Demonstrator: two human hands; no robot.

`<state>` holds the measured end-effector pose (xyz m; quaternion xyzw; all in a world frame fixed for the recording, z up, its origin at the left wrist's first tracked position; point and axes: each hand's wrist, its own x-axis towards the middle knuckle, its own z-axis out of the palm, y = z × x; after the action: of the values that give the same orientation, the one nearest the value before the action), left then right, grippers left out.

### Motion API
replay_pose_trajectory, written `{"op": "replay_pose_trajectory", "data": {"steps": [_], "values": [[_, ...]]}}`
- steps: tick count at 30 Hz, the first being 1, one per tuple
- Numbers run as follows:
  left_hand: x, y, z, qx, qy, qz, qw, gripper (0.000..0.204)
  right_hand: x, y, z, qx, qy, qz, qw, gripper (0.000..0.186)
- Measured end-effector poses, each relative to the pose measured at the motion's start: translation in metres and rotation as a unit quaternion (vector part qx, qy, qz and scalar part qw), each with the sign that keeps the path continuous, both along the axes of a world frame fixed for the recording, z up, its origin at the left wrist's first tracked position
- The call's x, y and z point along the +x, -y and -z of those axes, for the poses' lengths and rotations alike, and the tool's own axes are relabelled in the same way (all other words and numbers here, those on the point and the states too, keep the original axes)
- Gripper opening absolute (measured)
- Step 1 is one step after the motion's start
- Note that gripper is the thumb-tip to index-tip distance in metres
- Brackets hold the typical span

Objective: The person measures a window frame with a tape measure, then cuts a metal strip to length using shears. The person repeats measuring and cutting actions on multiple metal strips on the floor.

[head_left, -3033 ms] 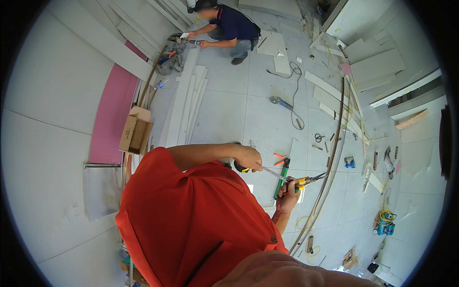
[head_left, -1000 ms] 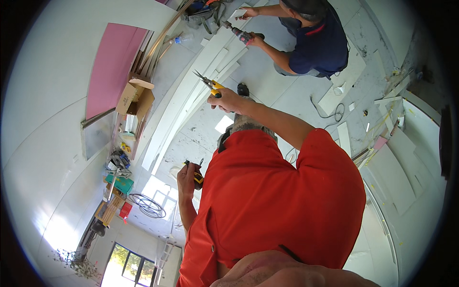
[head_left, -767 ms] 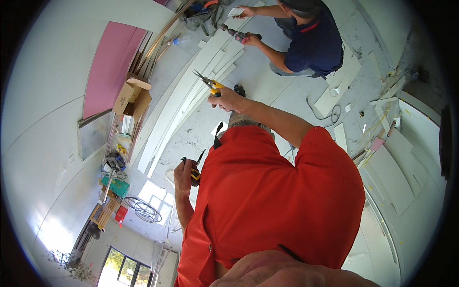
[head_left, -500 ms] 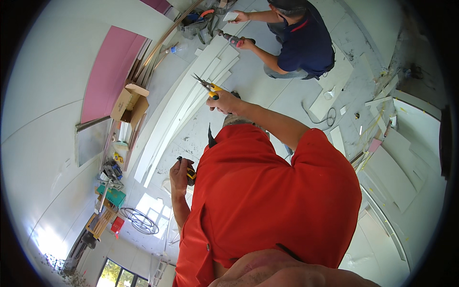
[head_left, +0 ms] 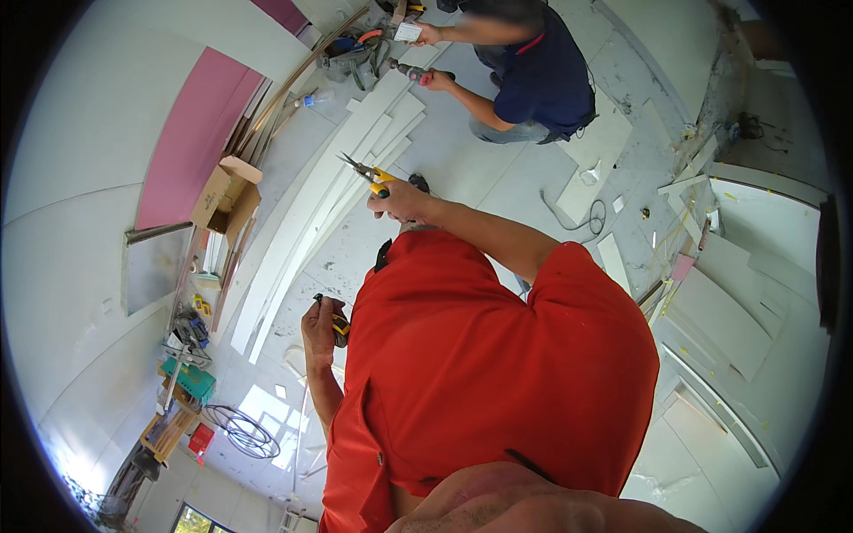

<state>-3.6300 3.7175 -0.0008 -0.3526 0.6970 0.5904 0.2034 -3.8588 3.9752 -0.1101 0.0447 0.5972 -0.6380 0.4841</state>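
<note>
My left hand (head_left: 322,327) is closed on a black-and-yellow tape measure (head_left: 340,323), held beside my red shirt (head_left: 498,373) at the lower left. My right hand (head_left: 400,201) grips pointed metal snips (head_left: 373,176) with yellow handles, its arm stretched forward; their tips point up and left, over long white strips (head_left: 329,193) lying in a stack on the floor.
A co-worker (head_left: 555,84) crouches ahead, holding a drill (head_left: 412,72) and a white piece (head_left: 408,32). An open cardboard box (head_left: 233,200), pink panel (head_left: 187,133), coiled hose (head_left: 243,430) and tools line the left. Board offcuts (head_left: 720,311) and a loose cable (head_left: 586,218) lie right.
Since three seconds ago, my hands have moved apart; the snips now point forward-left and the tape's blade no longer shows. In the last second, the view shifts slightly, both grips unchanged.
</note>
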Motion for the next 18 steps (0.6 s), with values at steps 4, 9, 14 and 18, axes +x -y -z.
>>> {"op": "replay_pose_trajectory", "data": {"steps": [4, 9, 14, 18], "values": [[0.036, 0.000, -0.001, 0.019, -0.020, -0.030, 0.999, 0.042, 0.021, 0.004, -0.007, 0.019, -0.005, -0.008, 1.000, 0.021], [0.087, -0.001, 0.011, 0.019, -0.030, -0.075, 0.997, 0.042, 0.041, 0.011, -0.009, 0.023, -0.019, -0.049, 0.998, 0.022], [0.134, -0.009, 0.017, 0.027, -0.030, -0.121, 0.992, 0.044, 0.062, 0.025, -0.026, 0.044, -0.037, -0.107, 0.993, 0.021], [0.163, -0.018, 0.024, 0.029, -0.031, -0.158, 0.987, 0.044, 0.080, 0.038, -0.027, 0.049, -0.051, -0.135, 0.988, 0.022]]}}
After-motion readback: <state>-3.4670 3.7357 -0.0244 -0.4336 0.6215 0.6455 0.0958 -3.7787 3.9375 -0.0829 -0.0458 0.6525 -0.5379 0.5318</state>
